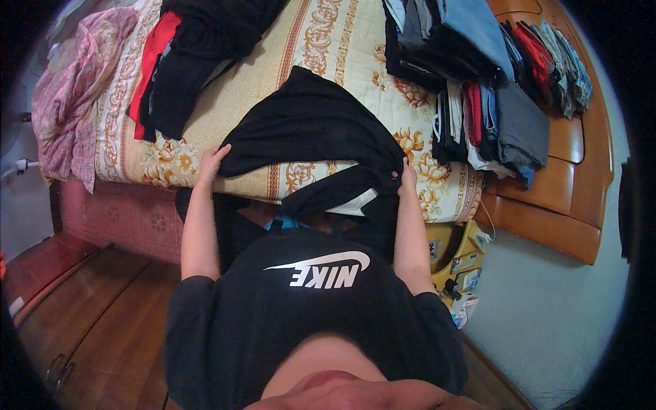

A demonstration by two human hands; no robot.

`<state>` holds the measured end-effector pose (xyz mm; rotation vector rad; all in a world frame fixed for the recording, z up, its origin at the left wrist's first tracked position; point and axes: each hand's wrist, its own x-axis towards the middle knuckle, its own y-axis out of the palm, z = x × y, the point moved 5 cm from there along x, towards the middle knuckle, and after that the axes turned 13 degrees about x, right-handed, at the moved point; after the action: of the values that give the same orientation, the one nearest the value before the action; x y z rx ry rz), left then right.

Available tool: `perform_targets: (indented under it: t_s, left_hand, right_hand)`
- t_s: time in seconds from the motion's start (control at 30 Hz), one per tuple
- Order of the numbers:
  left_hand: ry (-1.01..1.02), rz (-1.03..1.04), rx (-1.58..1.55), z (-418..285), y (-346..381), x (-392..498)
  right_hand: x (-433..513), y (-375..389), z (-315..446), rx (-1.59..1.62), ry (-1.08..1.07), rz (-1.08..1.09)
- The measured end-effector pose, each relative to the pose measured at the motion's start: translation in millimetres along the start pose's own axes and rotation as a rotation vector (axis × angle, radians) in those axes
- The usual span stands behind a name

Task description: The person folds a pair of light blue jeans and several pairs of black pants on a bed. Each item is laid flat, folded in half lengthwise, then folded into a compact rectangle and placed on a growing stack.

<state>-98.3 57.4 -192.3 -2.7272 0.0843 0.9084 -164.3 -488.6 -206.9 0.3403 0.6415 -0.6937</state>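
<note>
A black cloth garment (312, 123) is stretched out between my two hands over the near edge of the bed. My left hand (212, 161) pinches its left corner, thumb on top. At the other side my right hand (406, 177) grips the right edge, where the cloth bunches up. A strip of the same black cloth (328, 192) hangs from the right side across the mattress edge, with a white patch (356, 204) beside it. The garment's exact kind cannot be made out.
Black and red clothes (189, 77) lie at the back left, beside a pink plaid cloth (82, 97). Folded clothes (471, 31) are stacked at the right, near a wooden headboard (553, 205). The patterned bedspread (246, 97) covers the bed. A yellow cabinet (461, 256) stands below right.
</note>
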Motion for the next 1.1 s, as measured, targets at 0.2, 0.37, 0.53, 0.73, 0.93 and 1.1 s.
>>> perform_targets:
  t_s: [0.2,0.37,0.53,0.73,0.93,1.1]
  left_hand:
    - [0.196,0.138,0.062,-76,28,40]
    - [0.131,0.211,0.666,-157,84,91]
    - [0.625,-0.029,0.491,-294,44,73]
    - [1.109,-0.105,0.186,-342,-50,12]
    - [1.105,-0.363,0.257,-183,-65,24]
    - [0.515,-0.358,0.338,-34,-52,35]
  right_hand:
    - [-25,40,27,-0.599,-0.354,0.325]
    - [-25,60,38,-1.474,-0.368,0.178]
    - [-31,101,154,-1.296,-0.811,0.007]
    - [-113,134,255,-0.928,-1.667,-0.090]
    - [-102,134,150,-1.124,-1.701,0.125]
    - [-86,103,42,-1.371,-1.258,0.383]
